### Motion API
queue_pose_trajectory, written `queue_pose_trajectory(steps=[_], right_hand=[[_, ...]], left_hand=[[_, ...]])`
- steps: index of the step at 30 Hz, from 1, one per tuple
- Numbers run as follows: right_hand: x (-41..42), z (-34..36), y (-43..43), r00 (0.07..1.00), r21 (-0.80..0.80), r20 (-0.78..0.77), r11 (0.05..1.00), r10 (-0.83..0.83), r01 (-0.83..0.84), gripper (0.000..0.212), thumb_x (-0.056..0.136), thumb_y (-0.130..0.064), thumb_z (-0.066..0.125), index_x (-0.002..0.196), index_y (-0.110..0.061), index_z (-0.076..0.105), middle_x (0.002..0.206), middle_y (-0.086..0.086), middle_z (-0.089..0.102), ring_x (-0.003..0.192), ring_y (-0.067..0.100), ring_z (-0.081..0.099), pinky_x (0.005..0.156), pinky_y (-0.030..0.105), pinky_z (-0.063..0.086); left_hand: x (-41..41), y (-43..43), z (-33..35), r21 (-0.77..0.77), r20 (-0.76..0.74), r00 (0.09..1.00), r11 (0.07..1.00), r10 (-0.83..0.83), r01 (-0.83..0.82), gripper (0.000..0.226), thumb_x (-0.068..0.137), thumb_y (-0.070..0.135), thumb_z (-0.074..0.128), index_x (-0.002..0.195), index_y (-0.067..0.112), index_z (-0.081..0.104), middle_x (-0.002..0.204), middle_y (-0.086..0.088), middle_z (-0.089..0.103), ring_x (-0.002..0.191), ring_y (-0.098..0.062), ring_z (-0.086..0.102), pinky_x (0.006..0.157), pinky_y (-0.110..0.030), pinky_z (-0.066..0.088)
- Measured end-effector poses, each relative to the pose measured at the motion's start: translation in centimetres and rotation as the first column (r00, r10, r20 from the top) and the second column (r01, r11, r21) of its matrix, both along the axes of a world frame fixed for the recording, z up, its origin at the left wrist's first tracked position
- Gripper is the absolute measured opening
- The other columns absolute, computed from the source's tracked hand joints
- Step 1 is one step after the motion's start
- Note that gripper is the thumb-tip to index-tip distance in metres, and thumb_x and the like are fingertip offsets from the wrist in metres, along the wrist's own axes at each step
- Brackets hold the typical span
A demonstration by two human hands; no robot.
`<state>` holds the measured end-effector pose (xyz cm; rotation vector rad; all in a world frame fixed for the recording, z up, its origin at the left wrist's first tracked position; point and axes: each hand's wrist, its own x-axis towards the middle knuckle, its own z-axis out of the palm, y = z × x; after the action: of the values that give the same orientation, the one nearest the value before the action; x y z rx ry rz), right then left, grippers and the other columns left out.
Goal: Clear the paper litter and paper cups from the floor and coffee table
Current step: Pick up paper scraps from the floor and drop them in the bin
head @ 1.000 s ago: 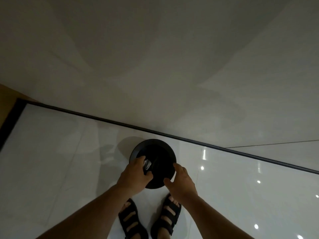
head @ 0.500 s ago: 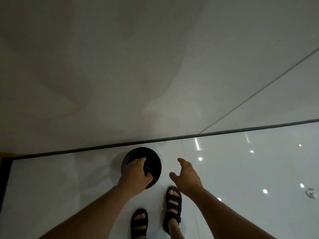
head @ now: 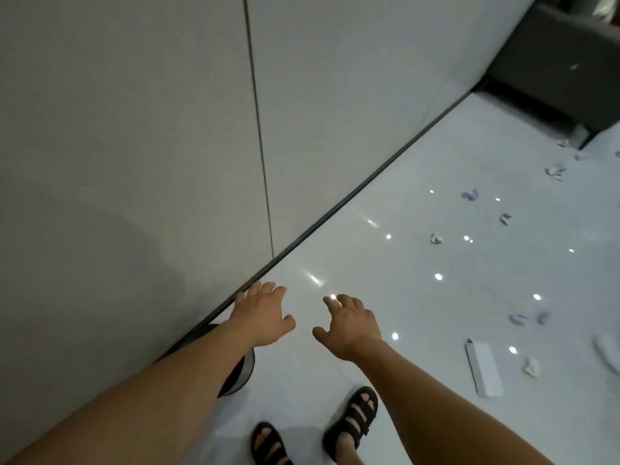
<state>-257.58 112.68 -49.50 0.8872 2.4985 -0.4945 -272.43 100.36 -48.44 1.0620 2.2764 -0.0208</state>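
- my left hand [head: 265, 313] hangs out in front of me, palm down, fingers spread and loosely bent, gripping nothing. its fingertips sit over the black skirting strip [head: 369, 182] where the grey wall [head: 134, 129] meets the glossy white floor [head: 419, 313].
- my right hand [head: 352, 325] is just beside it but apart from it, also palm down with fingers spread and a little curled, and it has hold of nothing.
- a black round bin [head: 241, 372] stands on the floor against the wall. my left forearm [head: 184, 380] hides most of it, so only part of its rim and side shows.
- the paper litter lies on the floor well off to my right. a crumpled scrap [head: 436, 238] lies nearest the wall, a bluish scrap [head: 469, 195] beyond it, a small dark scrap [head: 505, 218] to the right of those, and a far scrap [head: 555, 171] near the sofa.
- closer to me on the right, a grey scrap [head: 518, 319] and its neighbour scrap [head: 541, 317] lie side by side.
- a flat white rectangular piece [head: 484, 369] lies on the floor, with a crumpled wad [head: 531, 366] just to its right.
- a blurred white shape [head: 609, 350] shows at the right edge; i cannot tell what it is.
- a dark grey sofa [head: 563, 62] stands in the far right corner against the wall.
- my feet in black sandals, the left sandal [head: 268, 444] and the right sandal [head: 352, 419], stand on the floor below my hands.
- a thin vertical seam [head: 258, 129] runs down the wall to the skirting strip.
- bright spots of light reflect on the floor.
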Motion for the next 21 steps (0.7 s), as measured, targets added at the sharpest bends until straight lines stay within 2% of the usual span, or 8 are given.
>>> queue_pose_trajectory(steps=[4, 11, 21], right_hand=[[8.8, 3.3, 3.3, 0.978, 0.019, -0.016, 0.978, -0.207, 0.207, 0.074, 0.091, -0.060, 0.044, 0.153, -0.027, 0.022, 0.158, 0.005, 0.025, 0.144, 0.027, 0.022, 0.113, 0.044, 0.028], [27.1, 6.8, 7.3, 0.862, 0.015, -0.021, 0.862, -0.507, 0.507, 0.073, 0.090, -0.058, 0.044, 0.152, -0.026, 0.024, 0.157, 0.003, 0.027, 0.142, 0.025, 0.025, 0.111, 0.043, 0.029], [50.8, 8.9, 11.3, 0.691, 0.019, -0.011, 0.690, -0.723, 0.723, 0.075, 0.089, -0.059, 0.046, 0.151, -0.025, 0.023, 0.153, 0.003, 0.029, 0.137, 0.025, 0.030, 0.105, 0.043, 0.034]], left_hand=[[7.2, 5.7, 2.8, -0.008, 0.026, 0.985, 0.985, -0.170, 0.170, 0.074, 0.088, 0.054, 0.044, 0.151, 0.025, 0.018, 0.159, 0.001, 0.016, 0.146, -0.023, 0.010, 0.115, -0.046, 0.015], [23.0, 14.3, 6.9, 0.041, 0.052, 0.912, 0.914, -0.406, 0.404, 0.071, 0.089, 0.052, 0.045, 0.150, 0.023, 0.022, 0.157, 0.001, 0.021, 0.144, -0.020, 0.015, 0.114, -0.042, 0.019], [46.0, 24.3, 8.8, 0.071, 0.068, 0.781, 0.784, -0.621, 0.617, 0.071, 0.089, 0.049, 0.048, 0.149, 0.021, 0.024, 0.155, 0.001, 0.026, 0.143, -0.021, 0.021, 0.113, -0.041, 0.021]])
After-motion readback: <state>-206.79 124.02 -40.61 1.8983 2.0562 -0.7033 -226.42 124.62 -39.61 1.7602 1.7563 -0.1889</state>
